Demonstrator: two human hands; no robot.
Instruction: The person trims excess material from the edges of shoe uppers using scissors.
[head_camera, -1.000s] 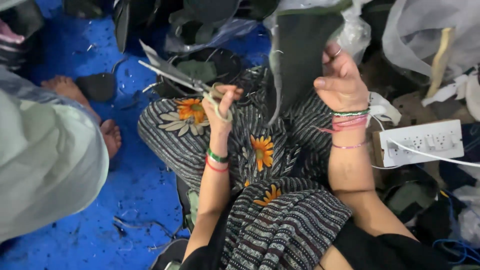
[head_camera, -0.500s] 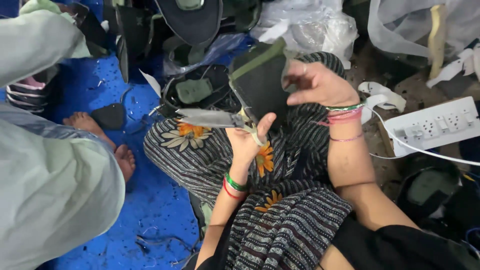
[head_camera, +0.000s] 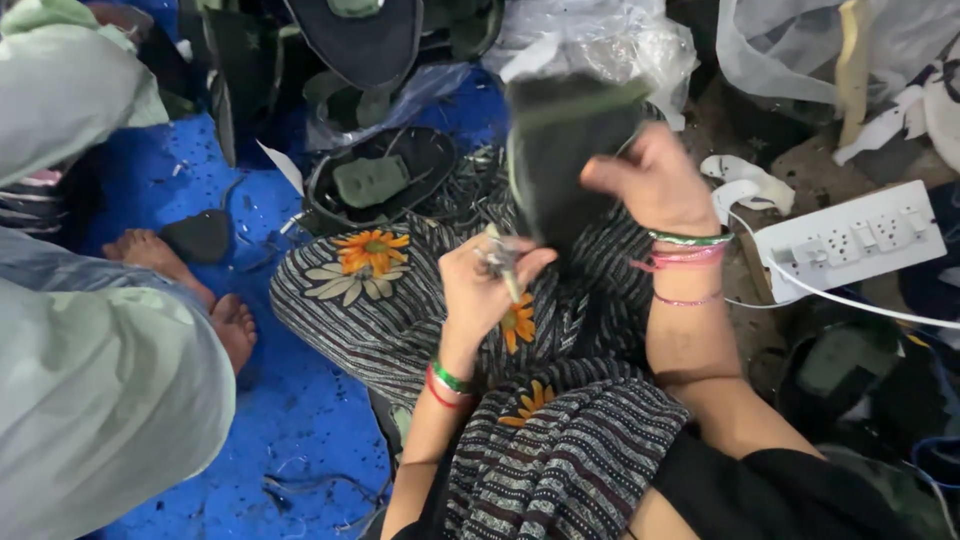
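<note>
My right hand (head_camera: 655, 185) grips a dark green and black shoe-upper piece (head_camera: 565, 150), held upright above my lap. The piece is blurred. My left hand (head_camera: 485, 285) is closed around the handles of a pair of scissors (head_camera: 503, 262), whose blades point up at the lower edge of the piece. Both wrists wear coloured bangles. My lap is covered by striped cloth with orange flowers (head_camera: 375, 250).
A black sole piece with a green pad (head_camera: 375, 180) lies beyond my knee on the blue mat (head_camera: 300, 420). Another person in pale green (head_camera: 90, 390) sits at the left, bare feet (head_camera: 200, 290) on the mat. A white power strip (head_camera: 850, 240) and plastic bags (head_camera: 600, 35) lie at the right and back.
The shoe piece in my right hand has come down and nearer. My left hand with the scissors has moved right, up to the piece's lower edge.
</note>
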